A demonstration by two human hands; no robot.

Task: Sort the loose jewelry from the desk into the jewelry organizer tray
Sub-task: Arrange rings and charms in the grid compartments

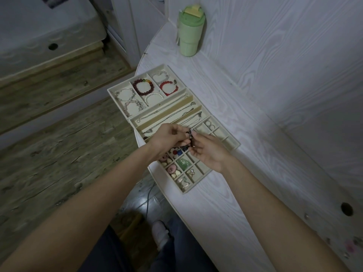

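A beige jewelry organizer tray (232, 143) lies on the white desk, split into sections. Its far section holds bead bracelets (143, 86), the middle one silver chains (169, 112), and the near grid holds small charms and rings (181, 163). Above the grid, my left hand (167, 138) and my right hand (208, 150) meet. Both pinch a small dark piece of jewelry (190, 136) between their fingertips; its shape is too small to make out.
A green tumbler (190, 30) stands at the back of the desk by the wall. Small loose pieces (349, 247) lie at the desk's near right edge. A round cable hole (346, 209) is cut in the desktop. Wooden floor lies to the left.
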